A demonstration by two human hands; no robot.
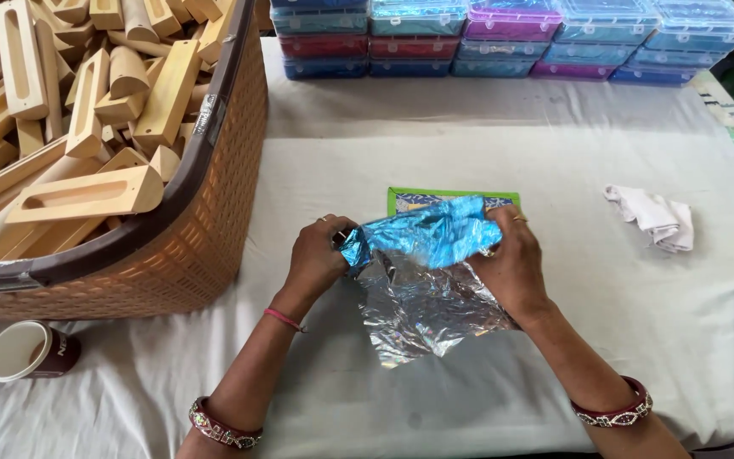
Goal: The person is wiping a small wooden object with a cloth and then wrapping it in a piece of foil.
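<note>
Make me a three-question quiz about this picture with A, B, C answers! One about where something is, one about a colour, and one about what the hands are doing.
1. Where is the paper cup?
A. On the stacked boxes
B. In front of the basket, at the table's near left
C. Beside the white cloth

2. What colour is the foil's outer side?
A. Blue
B. Red
C. Gold

3. What are the hands doing?
A. Resting flat on the table
B. Both gripping the foil
C. Reaching into the basket

Answers:
1 B: the cup stands just below the woven basket full of wooden pieces.
2 A: the foil shows shiny blue on top, silver underneath.
3 B: the left hand and right hand each pinch an end of the crumpled foil.
</note>
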